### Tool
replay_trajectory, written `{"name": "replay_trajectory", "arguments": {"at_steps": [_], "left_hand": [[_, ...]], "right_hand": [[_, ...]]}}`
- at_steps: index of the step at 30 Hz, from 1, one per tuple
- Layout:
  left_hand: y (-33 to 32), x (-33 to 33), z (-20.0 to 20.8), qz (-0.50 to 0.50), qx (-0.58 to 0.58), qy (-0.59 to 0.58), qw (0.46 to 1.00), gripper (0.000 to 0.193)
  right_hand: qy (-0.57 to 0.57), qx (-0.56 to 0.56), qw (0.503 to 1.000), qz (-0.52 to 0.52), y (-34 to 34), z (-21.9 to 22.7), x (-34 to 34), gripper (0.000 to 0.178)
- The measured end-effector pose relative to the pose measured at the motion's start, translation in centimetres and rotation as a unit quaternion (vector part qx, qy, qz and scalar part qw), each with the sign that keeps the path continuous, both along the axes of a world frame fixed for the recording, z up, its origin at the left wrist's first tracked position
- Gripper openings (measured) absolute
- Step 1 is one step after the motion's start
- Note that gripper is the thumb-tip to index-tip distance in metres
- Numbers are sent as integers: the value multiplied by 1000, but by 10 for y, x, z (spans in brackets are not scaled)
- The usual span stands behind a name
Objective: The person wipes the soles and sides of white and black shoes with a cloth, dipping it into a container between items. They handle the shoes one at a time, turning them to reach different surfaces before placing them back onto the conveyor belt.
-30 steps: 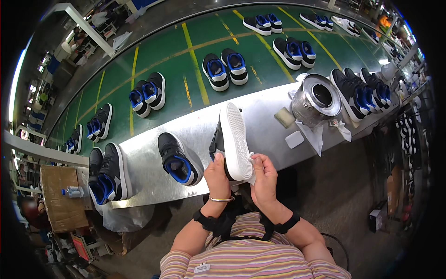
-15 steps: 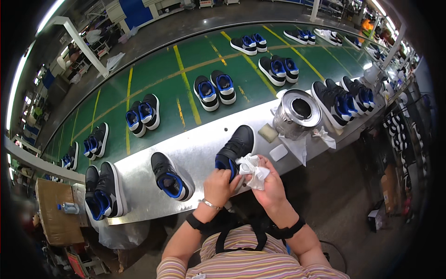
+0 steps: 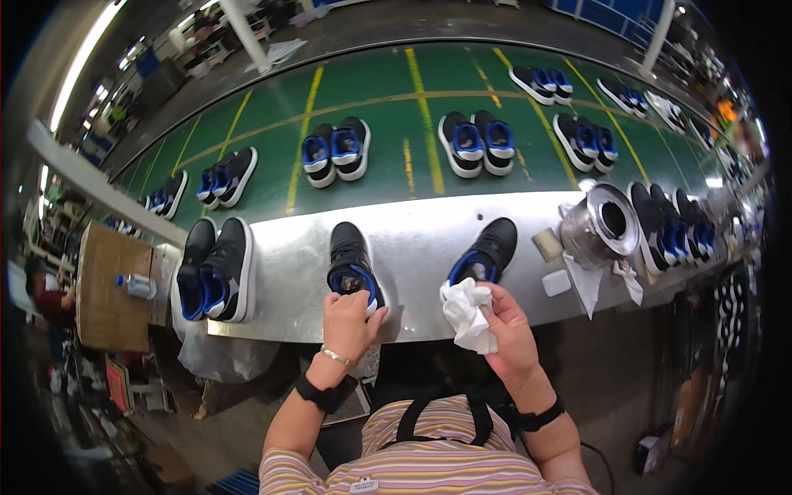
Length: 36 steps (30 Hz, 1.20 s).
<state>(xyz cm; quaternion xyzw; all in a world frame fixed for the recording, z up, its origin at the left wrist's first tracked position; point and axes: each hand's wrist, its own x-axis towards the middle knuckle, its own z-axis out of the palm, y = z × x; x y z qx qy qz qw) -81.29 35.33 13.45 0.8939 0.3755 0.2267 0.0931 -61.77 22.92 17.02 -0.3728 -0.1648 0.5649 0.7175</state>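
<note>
My left hand [image 3: 350,328] is closed on the heel of a black sneaker [image 3: 348,251] with blue lining and a white sole. Its fingers reach over the collar and its thumb lies along the right side. That sneaker rests on the metal ledge [image 3: 289,243], toe pointing away. In my right hand [image 3: 510,332] is a crumpled white cloth [image 3: 469,317], held between thumb and fingers. Just beyond the cloth a matching sneaker [image 3: 492,245] stands on the ledge, its heel partly hidden behind the cloth.
A pair of sneakers [image 3: 227,268] stands at the ledge's left end. Right of me are a sponge [image 3: 546,245], a white block [image 3: 556,284], a metal can [image 3: 590,228] and more sneakers [image 3: 652,223]. Beyond runs a green conveyor belt [image 3: 379,161] carrying several pairs. A cardboard box [image 3: 111,280] is far left.
My left hand has let go of the right-hand sneaker and taken hold of the left one. My right hand, with the cloth, has drawn back from the right-hand sneaker. The view has swung left.
</note>
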Motion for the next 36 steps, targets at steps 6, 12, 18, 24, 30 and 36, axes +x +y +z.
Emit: {"name": "replay_trajectory", "arguments": {"at_steps": [6,12,18,24,30,36], "left_hand": [[-37,-46,2,88,-499,-353,786,21],[-53,-49,-51,203,-540,-510,638,19],[-45,-53,-44,220,-533,-442,687,19],[-30,-61,-42,195,-538,-491,657,21],[-29,-63,-48,197,-513,-475,687,22],[-23,-65,-46,230,-526,-543,612,22]], "right_hand": [[-206,-22,974,89,31,-2,-49,23],[-509,59,851,112,51,-32,-100,12],[-633,109,767,13,101,-55,-97,9],[-646,101,756,-5,143,-53,-95,8],[-597,-57,800,-25,185,-69,-74,12],[-744,-189,640,34,166,-85,-63,13]]}}
